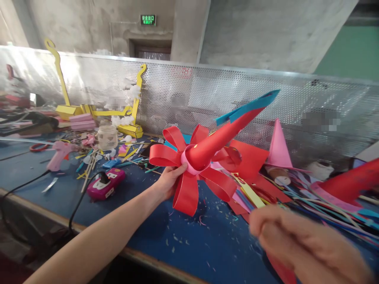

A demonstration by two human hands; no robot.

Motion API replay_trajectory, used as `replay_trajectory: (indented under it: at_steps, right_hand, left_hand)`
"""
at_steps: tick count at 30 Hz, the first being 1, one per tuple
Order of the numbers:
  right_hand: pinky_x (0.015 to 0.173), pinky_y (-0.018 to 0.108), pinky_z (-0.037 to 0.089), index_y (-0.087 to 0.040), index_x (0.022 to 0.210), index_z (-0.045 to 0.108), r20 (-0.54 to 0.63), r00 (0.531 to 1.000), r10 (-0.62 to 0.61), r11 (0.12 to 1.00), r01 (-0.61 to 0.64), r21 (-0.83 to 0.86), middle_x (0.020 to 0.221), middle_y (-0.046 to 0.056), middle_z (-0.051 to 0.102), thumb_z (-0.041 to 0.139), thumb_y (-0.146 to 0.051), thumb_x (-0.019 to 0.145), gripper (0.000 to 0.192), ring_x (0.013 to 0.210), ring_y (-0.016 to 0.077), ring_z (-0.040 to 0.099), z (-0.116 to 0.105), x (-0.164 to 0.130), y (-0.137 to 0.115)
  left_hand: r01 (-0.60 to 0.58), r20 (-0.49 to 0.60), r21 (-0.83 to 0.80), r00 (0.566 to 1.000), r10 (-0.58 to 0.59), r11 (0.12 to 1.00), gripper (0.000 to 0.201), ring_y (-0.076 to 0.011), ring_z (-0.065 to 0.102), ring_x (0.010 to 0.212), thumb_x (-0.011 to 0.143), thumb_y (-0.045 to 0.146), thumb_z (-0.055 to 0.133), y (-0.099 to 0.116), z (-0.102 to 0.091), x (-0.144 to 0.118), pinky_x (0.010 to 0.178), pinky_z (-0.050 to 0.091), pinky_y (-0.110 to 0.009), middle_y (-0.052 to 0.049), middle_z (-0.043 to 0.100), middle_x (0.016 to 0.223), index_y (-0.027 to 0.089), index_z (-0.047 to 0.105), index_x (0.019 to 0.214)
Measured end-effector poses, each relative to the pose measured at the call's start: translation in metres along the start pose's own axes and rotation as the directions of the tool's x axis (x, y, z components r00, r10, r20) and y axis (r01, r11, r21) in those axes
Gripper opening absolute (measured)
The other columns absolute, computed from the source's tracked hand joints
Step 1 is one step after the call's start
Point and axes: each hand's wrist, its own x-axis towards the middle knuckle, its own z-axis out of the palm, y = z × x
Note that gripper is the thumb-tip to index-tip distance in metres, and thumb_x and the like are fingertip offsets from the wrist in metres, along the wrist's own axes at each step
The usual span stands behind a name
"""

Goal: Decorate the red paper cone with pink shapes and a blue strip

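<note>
My left hand is closed on a red paper flower with looped petals, gripping it by the pink ring at its centre. A red paper cone rises from that ring, tilted up to the right, with blue paper along its tip. My right hand, blurred by motion, is at the lower right with its fingers curled. A red paper strip hangs beneath it, apparently held in the fingers; its upper part is hidden. Behind the fingertips a pale yellow strip lies among paper pieces.
A pink glue gun, a purple power socket and a clear jar stand on the blue table. Yellow paper models are behind. At right are a pink cone, another red cone and several thin sticks. A perforated metal panel borders the table.
</note>
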Motion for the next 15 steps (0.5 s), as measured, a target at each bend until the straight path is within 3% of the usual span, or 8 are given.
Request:
replay_trajectory:
  at_steps: [2, 4, 5, 7, 9, 12, 15]
  right_hand:
    - [0.037, 0.028, 0.029, -0.033, 0.082, 0.066, -0.269, 0.962, -0.053, 0.998, 0.047, -0.031, 0.049, -0.003, 0.042, 0.054, -0.052, 0.090, 0.024, 0.041, 0.0156, 0.040, -0.008, 0.010, 0.001]
    - [0.039, 0.028, 0.030, -0.031, 0.084, 0.066, -0.385, 0.911, -0.148, 0.983, 0.093, -0.156, 0.051, -0.003, 0.045, 0.053, -0.049, 0.092, 0.024, 0.042, 0.0153, 0.041, -0.007, 0.028, -0.003]
    - [0.040, 0.028, 0.030, -0.030, 0.085, 0.067, -0.386, 0.898, -0.210, 0.962, 0.120, -0.244, 0.051, -0.003, 0.046, 0.052, -0.047, 0.093, 0.024, 0.042, 0.0145, 0.041, -0.003, 0.039, -0.006]
    - [0.046, 0.028, 0.036, -0.027, 0.086, 0.069, -0.304, 0.890, -0.341, 0.880, 0.189, -0.436, 0.052, -0.002, 0.051, 0.050, -0.041, 0.095, 0.025, 0.044, 0.0143, 0.047, 0.011, 0.064, -0.013]
    - [0.055, 0.030, 0.039, -0.024, 0.084, 0.069, -0.160, 0.906, -0.393, 0.757, 0.219, -0.616, 0.058, 0.001, 0.060, 0.046, -0.034, 0.096, 0.028, 0.053, 0.0163, 0.055, 0.028, 0.090, -0.019]
    - [0.057, 0.031, 0.038, -0.022, 0.096, 0.070, -0.022, 0.975, -0.220, 0.596, 0.116, -0.795, 0.076, 0.007, 0.072, 0.046, -0.024, 0.094, 0.024, 0.069, 0.0235, 0.066, 0.053, 0.127, -0.027]
    - [0.059, 0.032, 0.041, -0.019, 0.103, 0.069, 0.051, 0.996, -0.068, 0.530, 0.079, -0.844, 0.086, 0.013, 0.074, 0.053, -0.017, 0.087, 0.023, 0.079, 0.0282, 0.069, 0.067, 0.157, -0.033]
  left_hand:
    - [-0.017, 0.012, -0.005, 1.000, 0.017, 1.000, 0.036, -0.0285, 0.074, 0.082, 0.070, 0.026, 0.085, -0.002, 0.000, 0.000, 0.081, 0.058, -0.039, -0.013, 0.078, 0.088, 0.010, 0.070, 0.098]
    - [-0.017, 0.010, 0.000, 1.000, 0.017, 1.000, 0.034, -0.0281, 0.074, 0.079, 0.071, 0.025, 0.084, -0.004, 0.001, 0.000, 0.077, 0.058, -0.038, -0.014, 0.078, 0.087, 0.010, 0.070, 0.097]
    - [-0.015, 0.001, 0.008, 1.000, 0.015, 1.000, 0.033, -0.0281, 0.074, 0.079, 0.071, 0.024, 0.084, -0.004, 0.002, 0.000, 0.076, 0.058, -0.037, -0.014, 0.078, 0.086, 0.010, 0.069, 0.097]
    - [-0.014, -0.017, 0.026, 1.000, 0.015, 1.000, 0.033, -0.0284, 0.074, 0.080, 0.071, 0.023, 0.084, -0.004, 0.003, -0.001, 0.075, 0.058, -0.037, -0.013, 0.078, 0.086, 0.010, 0.069, 0.097]
    - [-0.021, -0.018, 0.037, 1.000, 0.022, 0.999, 0.034, -0.0294, 0.074, 0.082, 0.070, 0.023, 0.084, -0.004, 0.004, -0.002, 0.077, 0.058, -0.038, -0.013, 0.078, 0.087, 0.011, 0.069, 0.098]
    - [-0.046, -0.001, 0.033, 0.999, 0.046, 0.998, 0.039, -0.0310, 0.074, 0.087, 0.067, 0.024, 0.086, -0.005, 0.003, -0.002, 0.081, 0.057, -0.040, -0.012, 0.078, 0.088, 0.012, 0.069, 0.100]
    - [-0.078, -0.001, 0.039, 0.997, 0.078, 0.996, 0.041, -0.0324, 0.073, 0.092, 0.062, 0.025, 0.089, -0.006, 0.002, -0.001, 0.083, 0.056, -0.040, -0.012, 0.078, 0.090, 0.013, 0.069, 0.095]
